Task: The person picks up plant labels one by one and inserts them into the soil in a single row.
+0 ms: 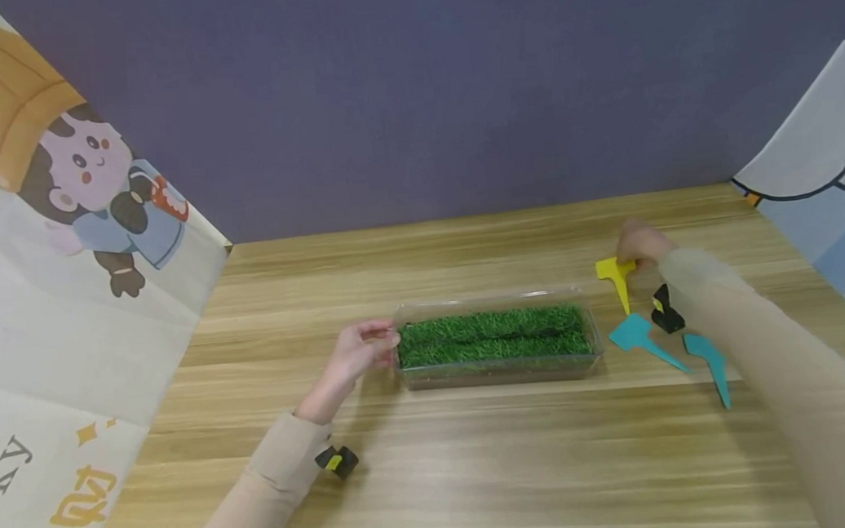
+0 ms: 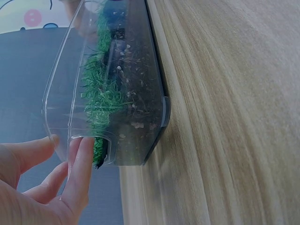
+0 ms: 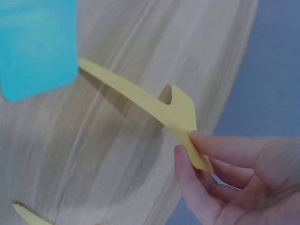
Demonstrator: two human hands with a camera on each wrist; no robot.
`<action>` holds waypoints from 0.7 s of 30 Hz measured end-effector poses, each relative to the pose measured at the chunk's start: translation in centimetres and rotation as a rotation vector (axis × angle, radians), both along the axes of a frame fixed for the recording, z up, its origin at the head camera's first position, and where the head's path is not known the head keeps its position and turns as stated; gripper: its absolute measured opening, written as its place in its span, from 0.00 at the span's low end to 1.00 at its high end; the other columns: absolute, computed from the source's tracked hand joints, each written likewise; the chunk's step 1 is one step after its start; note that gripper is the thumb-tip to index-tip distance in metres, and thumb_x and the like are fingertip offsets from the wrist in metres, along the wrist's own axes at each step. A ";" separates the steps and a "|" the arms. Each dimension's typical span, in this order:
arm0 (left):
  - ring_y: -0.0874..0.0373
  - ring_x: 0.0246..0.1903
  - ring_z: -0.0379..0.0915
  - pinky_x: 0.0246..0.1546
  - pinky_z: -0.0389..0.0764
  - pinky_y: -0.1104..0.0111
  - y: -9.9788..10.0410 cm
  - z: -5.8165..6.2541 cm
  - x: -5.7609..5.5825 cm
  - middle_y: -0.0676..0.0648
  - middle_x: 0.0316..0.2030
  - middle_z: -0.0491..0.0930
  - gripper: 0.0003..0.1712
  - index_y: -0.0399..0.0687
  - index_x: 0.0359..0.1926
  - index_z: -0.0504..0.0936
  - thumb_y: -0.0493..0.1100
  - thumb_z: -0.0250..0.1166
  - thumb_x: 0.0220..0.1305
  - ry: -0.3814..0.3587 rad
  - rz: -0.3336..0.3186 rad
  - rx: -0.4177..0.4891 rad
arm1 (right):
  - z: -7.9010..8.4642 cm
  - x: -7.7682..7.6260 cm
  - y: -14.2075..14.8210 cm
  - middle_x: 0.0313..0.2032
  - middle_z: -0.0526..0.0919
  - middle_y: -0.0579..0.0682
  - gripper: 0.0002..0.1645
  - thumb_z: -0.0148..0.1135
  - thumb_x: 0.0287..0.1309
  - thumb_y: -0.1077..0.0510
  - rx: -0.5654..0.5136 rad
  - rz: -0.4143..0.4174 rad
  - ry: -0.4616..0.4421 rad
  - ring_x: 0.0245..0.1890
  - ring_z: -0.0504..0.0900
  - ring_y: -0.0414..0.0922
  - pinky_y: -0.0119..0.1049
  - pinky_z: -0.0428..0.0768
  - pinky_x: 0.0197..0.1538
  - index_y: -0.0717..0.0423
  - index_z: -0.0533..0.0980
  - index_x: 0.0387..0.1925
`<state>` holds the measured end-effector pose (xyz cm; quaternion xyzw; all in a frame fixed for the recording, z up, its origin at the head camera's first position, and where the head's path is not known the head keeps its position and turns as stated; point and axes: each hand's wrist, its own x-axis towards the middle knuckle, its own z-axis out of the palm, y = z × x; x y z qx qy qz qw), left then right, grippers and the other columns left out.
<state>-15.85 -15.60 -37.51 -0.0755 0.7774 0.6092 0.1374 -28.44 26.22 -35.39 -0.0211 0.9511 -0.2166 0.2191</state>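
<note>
On a wood-grained tabletop (image 1: pixel 481 464), backed by a dark panel (image 1: pixel 410 93) and flanked by printed sheets (image 1: pixel 2 351), a clear box (image 1: pixel 504 373) of green turf (image 1: pixel 486 325) is touched endwise by the left hand (image 1: pixel 355 352), fingers spread. Opposite, a partly covered yellow marker (image 1: pixel 619 284) is pinched between thumb and finger of the right hand (image 1: pixel 643 243); turquoise markers (image 1: pixel 629 333) are seen nearby.

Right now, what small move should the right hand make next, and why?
I would probably raise the yellow tag straight up: the right hand pinches one side of its head, and the stem's tip shows right by a blue tag, so a sideways pull might disturb that one.
</note>
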 end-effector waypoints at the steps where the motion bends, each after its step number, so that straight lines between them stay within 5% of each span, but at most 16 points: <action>1: 0.53 0.31 0.75 0.40 0.80 0.59 0.0 0.0 0.0 0.38 0.41 0.75 0.21 0.32 0.51 0.70 0.31 0.59 0.54 0.003 -0.001 -0.001 | 0.1 0.0 0.1 0.23 0.70 0.61 0.07 0.51 0.45 0.73 -0.028 0.000 0.009 0.20 0.73 0.45 0.33 0.81 0.24 0.79 0.67 0.28; 10: 0.53 0.30 0.76 0.39 0.81 0.61 0.1 -0.1 -0.1 0.36 0.41 0.75 0.21 0.31 0.51 0.70 0.31 0.59 0.54 0.006 -0.005 0.008 | 1.0 0.1 0.1 0.44 0.70 0.76 0.21 0.52 0.52 0.69 -0.193 -0.034 -0.007 0.29 0.79 0.49 0.42 0.82 0.36 0.84 0.65 0.45; 21: 0.49 0.33 0.75 0.40 0.80 0.59 0.1 -0.2 -0.1 0.36 0.42 0.74 0.21 0.31 0.51 0.70 0.31 0.59 0.54 0.004 -0.002 0.004 | 2.1 0.9 -0.7 0.44 0.73 0.73 0.20 0.51 0.51 0.68 -0.212 -0.023 0.067 0.26 0.78 0.44 0.38 0.82 0.32 0.82 0.68 0.45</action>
